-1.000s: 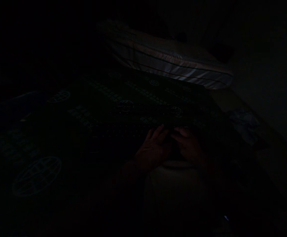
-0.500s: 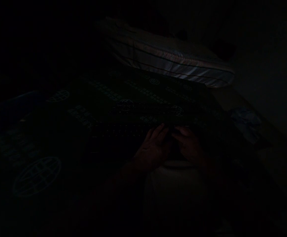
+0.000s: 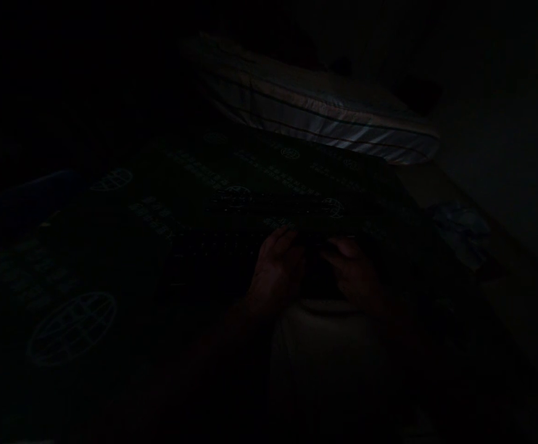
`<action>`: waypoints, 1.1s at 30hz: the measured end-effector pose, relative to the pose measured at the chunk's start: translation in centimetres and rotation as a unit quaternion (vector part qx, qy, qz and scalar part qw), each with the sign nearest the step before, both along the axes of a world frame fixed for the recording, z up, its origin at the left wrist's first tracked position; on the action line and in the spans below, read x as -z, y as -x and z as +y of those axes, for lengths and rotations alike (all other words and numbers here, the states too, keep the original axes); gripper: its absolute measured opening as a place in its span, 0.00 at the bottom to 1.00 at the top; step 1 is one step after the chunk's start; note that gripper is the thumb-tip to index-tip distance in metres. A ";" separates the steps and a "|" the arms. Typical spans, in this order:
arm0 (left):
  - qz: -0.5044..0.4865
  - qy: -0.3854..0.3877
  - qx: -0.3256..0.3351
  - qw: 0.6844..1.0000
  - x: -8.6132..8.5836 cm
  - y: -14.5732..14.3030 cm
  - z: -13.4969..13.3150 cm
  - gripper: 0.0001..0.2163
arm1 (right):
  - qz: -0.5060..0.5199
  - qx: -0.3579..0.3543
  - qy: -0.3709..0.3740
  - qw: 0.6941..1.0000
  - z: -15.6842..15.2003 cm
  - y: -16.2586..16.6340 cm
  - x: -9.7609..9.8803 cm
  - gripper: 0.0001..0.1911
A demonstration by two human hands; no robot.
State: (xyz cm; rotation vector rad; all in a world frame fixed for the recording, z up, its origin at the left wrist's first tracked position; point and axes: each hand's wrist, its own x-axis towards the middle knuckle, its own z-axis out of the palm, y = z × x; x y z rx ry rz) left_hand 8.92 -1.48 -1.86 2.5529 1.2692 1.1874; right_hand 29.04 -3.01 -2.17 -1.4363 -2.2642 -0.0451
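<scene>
The picture is very dark. A black keyboard-like panel (image 3: pixel 213 265) with rows of small pale marks lies in front of me. Over its right part is my left hand (image 3: pixel 276 268), fingers bent loosely and tips near the panel's far edge. My right hand (image 3: pixel 355 265) rests farther right, its fingers reaching left over the same panel, a little apart. I see nothing held in either hand, though the fingertips sink into shadow. Behind the panel lies a second dark strip (image 3: pixel 273 202) with pale specks.
Under the panel spreads a dark green sheet (image 3: pixel 72 330) printed with white globes and lettering. A mattress (image 3: pixel 343 126) with a striped cover lies beyond it. On the right is a crumpled pale plastic-looking item (image 3: pixel 461 228); a bluish shape (image 3: pixel 28 197) sits at left.
My left hand has shifted slightly left, away from my right hand, and its fingers are more bent. My right hand stays nearly in place.
</scene>
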 end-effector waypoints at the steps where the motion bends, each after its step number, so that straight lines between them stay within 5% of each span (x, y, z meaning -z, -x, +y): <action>1: -0.003 -0.001 -0.006 1.000 0.0 0.0 0.0 0.09 | -0.003 -0.005 0.000 1.000 0.0 0.0 0.1 0.22; 33: -0.040 0.003 -0.039 0.998 -0.3 0.3 0.2 0.05 | -0.007 -0.004 -0.037 0.999 -0.9 -0.4 -0.2 0.24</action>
